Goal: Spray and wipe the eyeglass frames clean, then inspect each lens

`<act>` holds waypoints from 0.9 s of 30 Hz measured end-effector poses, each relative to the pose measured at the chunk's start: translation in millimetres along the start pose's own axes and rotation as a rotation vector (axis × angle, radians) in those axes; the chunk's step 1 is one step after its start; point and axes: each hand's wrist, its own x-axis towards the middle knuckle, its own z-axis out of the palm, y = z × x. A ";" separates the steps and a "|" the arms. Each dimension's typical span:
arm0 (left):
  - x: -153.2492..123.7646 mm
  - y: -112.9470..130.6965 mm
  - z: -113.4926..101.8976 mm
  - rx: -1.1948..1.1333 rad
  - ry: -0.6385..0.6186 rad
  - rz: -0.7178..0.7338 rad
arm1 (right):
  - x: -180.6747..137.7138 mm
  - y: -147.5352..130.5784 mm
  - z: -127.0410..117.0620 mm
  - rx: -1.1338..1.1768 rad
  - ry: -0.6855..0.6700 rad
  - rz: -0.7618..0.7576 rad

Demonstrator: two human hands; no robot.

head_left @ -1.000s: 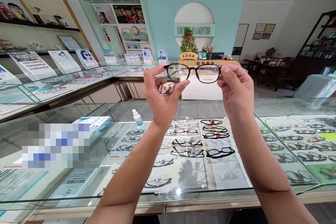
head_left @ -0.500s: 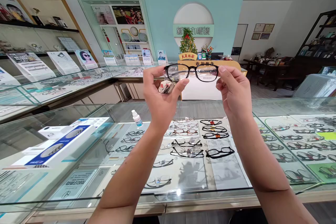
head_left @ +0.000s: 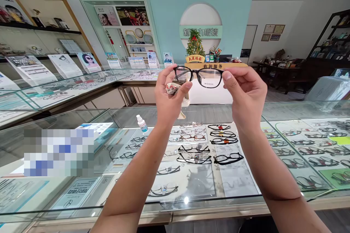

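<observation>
A pair of black-rimmed eyeglasses [head_left: 195,74] is held up level above the glass counter, with MOHOE lettering visible on its right lens. My right hand [head_left: 247,96] pinches the right end of the frame between thumb and fingers. At the other end, my left hand [head_left: 172,96] is closed on the frame's left side. A crumpled pale cloth [head_left: 172,88] with red and dark print is tucked in the left palm, and part of it hangs down behind the thumb. The fingertips of the left hand are partly hidden.
Below my arms, a glass display case [head_left: 197,185] holds rows of eyeglasses [head_left: 194,157]. A small white spray bottle [head_left: 142,123] stands on the glass to the left. Farther back are a cashier desk [head_left: 229,66] and another display counter [head_left: 109,82] with cards standing on it.
The eyeglasses have turned slightly, their right side now lower and nearer. My left hand has shifted right, and more of the cloth hangs below it.
</observation>
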 end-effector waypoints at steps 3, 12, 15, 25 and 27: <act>-1.4 4.4 1.9 0.003 0.046 0.054 | 2.4 4.2 -1.1 0.003 0.001 0.027; -5.8 23.1 9.6 0.003 0.158 0.143 | 7.8 17.9 -3.3 0.006 -0.014 0.118; -8.1 29.3 11.3 0.000 0.200 0.145 | 8.7 19.2 -2.2 0.067 -0.016 0.194; -10.5 30.5 11.7 -0.005 0.246 0.134 | 10.7 23.4 2.2 0.168 -0.026 0.324; -9.2 29.1 12.1 -0.089 0.245 0.080 | 9.9 22.1 1.4 0.155 -0.035 0.284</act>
